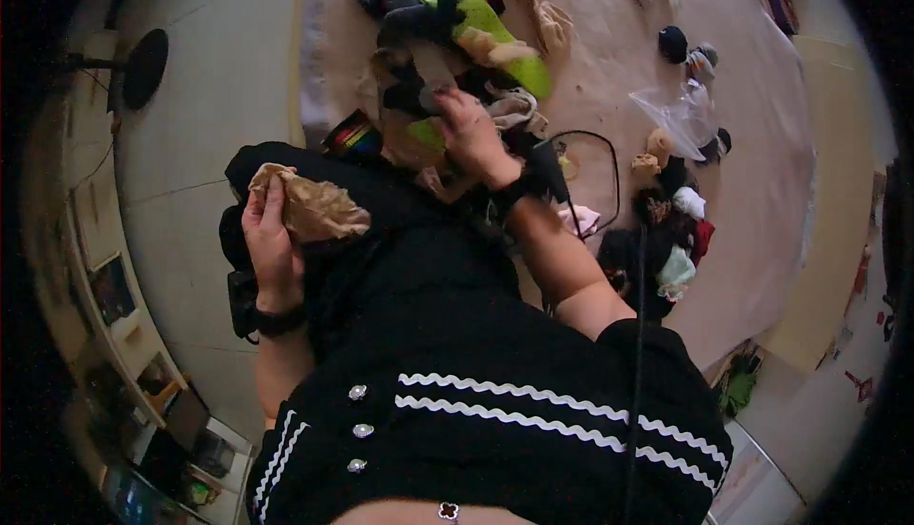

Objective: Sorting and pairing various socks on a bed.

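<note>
My left hand pinches a crumpled tan sock-like piece of fabric between thumb and fingers, above my dark-clothed lap. Out over a mixed heap of socks, my right hand reaches with its fingertips at a greyish piece of fabric; blur hides whether it is gripped. A lime-green insole-shaped item lies across the heap, with tan fabric over part of it. Beside the heap, close to my knee, is a dark item with rainbow stripes.
Right of my right arm lie a black cable loop, a pink cloth and several balled socks. A clear plastic bag rests farther out on the pale sheet. A round dark stand is at the left.
</note>
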Available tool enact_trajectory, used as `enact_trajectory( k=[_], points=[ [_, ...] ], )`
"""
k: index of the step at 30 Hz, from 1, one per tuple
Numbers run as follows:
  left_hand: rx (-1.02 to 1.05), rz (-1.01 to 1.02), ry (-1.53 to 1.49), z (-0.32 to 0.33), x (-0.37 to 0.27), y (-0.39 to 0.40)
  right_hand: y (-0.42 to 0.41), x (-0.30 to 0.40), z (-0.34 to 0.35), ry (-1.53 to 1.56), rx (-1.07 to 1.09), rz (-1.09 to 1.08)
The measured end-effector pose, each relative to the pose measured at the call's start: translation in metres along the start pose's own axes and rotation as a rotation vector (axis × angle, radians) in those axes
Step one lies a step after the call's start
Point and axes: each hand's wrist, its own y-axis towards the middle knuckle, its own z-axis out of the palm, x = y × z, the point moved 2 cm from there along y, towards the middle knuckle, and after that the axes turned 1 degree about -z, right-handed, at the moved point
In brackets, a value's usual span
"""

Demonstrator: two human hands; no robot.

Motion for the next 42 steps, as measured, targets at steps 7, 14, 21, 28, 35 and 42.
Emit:
enact_trajectory(
  k=[7,14,21,28,35,42],
  points=[
    [-0.032,-0.089,-0.064,-0.015,0.007,0.002,0.005,-0.022,-0.053,0.241,-0.296,0.277],
    [-0.009,-0.086,0.025,-0.001,-0.001,0.001,0.055,-0.094,-0.066,-0.523,-0.345,-0.216],
    [0.094,-0.064,-0.077,-0.005,0.004,0.001,0.066,-0.038,-0.112,0.866,-0.068,0.560],
    [0.183,-0.119,0.020,0.006,-0.004,-0.004,0.024,-0.055,-0.148,0.770,-0.371,0.656],
    [0.246,-0.084,-0.097,0.002,0.012,-0.001,0.018,-0.098,-0.180,0.517,-0.434,0.688],
    [0.225,-0.115,-0.086,0.003,0.017,0.000,0.067,-0.059,-0.156,0.866,-0.405,0.574]
  ],
)
